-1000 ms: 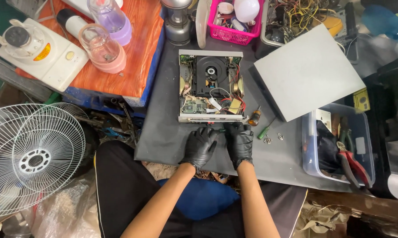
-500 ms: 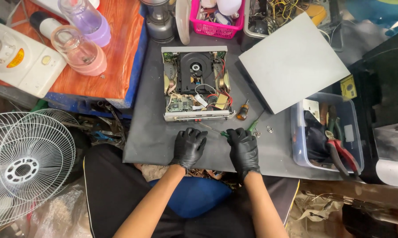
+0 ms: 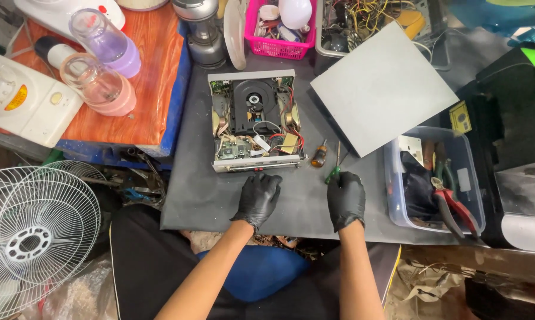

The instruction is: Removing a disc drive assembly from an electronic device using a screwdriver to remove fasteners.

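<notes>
Fingers, left: the gloved left hand (image 3: 257, 198) lies flat on the mat (image 3: 202, 195), fingers (image 3: 268, 182) spread and gripping nothing, tips just short of the player (image 3: 256, 120).
Fingers, right: the gloved right hand (image 3: 346, 199) has its fingers (image 3: 338, 179) curled over the green handle of a screwdriver (image 3: 335, 166); whether they truly pinch it or only rest on it I cannot tell.
Player, place: straight ahead of the left fingertips, on the mat, its front edge nearest them.
Screwdriver, place: under and just beyond the right fingertips; a second, amber-handled driver (image 3: 319, 155) lies just to their left, beside the player's right corner.
Progress, done: by my reading the case is already off, since the grey cover (image 3: 381, 89) lies apart beyond the right hand and the disc drive, boards and wires sit bare.
Progress, left: the insides look untouched, with boards and drive seated; any work on them seems yet to come.
Screwdriver, axis: long axis runs away from the person, shaft pointing ahead, handle toward the fingers.
Player, axis: long sides run left to right, front face toward the person.
</notes>
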